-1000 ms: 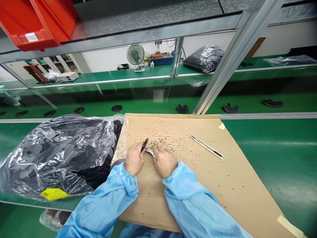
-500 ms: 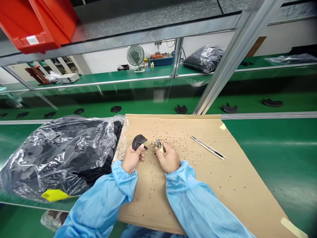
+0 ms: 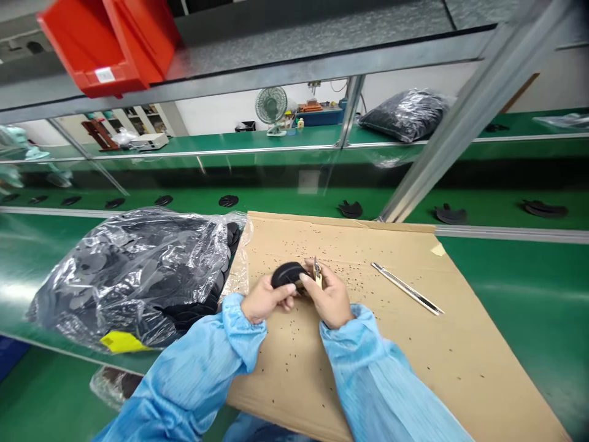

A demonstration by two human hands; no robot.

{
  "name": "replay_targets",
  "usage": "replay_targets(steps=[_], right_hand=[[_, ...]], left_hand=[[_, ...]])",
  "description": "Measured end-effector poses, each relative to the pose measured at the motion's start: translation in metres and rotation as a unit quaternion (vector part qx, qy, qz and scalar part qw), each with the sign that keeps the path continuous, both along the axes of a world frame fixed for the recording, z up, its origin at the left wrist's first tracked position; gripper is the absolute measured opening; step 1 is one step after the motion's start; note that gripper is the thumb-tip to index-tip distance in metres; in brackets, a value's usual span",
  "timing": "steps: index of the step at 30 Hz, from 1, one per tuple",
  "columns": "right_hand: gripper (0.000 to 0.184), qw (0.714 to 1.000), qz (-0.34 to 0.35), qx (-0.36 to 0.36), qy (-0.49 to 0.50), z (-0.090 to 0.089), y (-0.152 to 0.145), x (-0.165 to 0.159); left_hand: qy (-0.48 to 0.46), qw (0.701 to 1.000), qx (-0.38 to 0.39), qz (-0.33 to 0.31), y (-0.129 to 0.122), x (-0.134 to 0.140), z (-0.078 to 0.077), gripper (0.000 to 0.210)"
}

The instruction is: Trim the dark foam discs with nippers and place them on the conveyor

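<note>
My left hand (image 3: 269,299) is closed on the edge of a curved black plastic piece (image 3: 286,274), thumb on top. My right hand (image 3: 332,298) is wrapped round small hand nippers (image 3: 317,273) with metal jaws and cream handles. The jaws point up and away, beside the black piece. My right thumb and fingertips reach the right end of that piece, so both hands meet at it. Beneath them lies a cardboard sheet (image 3: 391,350), scattered with tiny dark scraps. How the handles sit inside my right palm is hidden.
A slim utility knife (image 3: 407,288) lies right of my hands. On the left is a clear plastic bag (image 3: 138,264) of black pieces. Beyond the cardboard, more black pieces (image 3: 351,209) lie along the green belt (image 3: 285,199). A metal post (image 3: 437,147) rises at the right.
My left hand has turned the black piece and brought it to the right. My right hand now touches it with thumb and fingertips while keeping the nippers. The view has shifted slightly left.
</note>
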State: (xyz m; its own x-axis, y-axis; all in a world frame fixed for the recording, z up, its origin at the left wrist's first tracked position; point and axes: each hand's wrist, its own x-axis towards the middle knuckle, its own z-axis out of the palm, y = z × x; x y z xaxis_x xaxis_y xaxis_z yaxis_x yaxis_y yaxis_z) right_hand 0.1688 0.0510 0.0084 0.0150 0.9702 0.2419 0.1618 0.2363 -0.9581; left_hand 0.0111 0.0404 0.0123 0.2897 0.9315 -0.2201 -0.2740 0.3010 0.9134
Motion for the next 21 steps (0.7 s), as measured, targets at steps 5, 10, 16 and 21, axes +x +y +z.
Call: replay_targets(steps=[5, 10, 16, 21], right_hand=[[0.017, 0.981, -0.044, 0.123, -0.145, 0.005, -0.005, 0.001], [0.008, 0.922, 0.039, 0.293, -0.250, 0.012, -0.011, -0.006], [0.031, 0.926, 0.176, 0.222, -0.249, 0.047, 0.008, -0.022], [0.035, 0.908, 0.161, 0.076, -0.380, 0.089, 0.056, -0.072]], left_hand=[[-0.152, 0.988, -0.037, 0.011, 0.000, 0.003, 0.007, 0.047], [-0.252, 0.957, -0.136, 0.047, 0.006, 0.000, 0.009, 0.031], [-0.218, 0.959, -0.118, 0.139, 0.022, -0.002, 0.000, 0.029], [-0.177, 0.962, -0.108, 0.177, 0.026, 0.001, -0.007, 0.036]])
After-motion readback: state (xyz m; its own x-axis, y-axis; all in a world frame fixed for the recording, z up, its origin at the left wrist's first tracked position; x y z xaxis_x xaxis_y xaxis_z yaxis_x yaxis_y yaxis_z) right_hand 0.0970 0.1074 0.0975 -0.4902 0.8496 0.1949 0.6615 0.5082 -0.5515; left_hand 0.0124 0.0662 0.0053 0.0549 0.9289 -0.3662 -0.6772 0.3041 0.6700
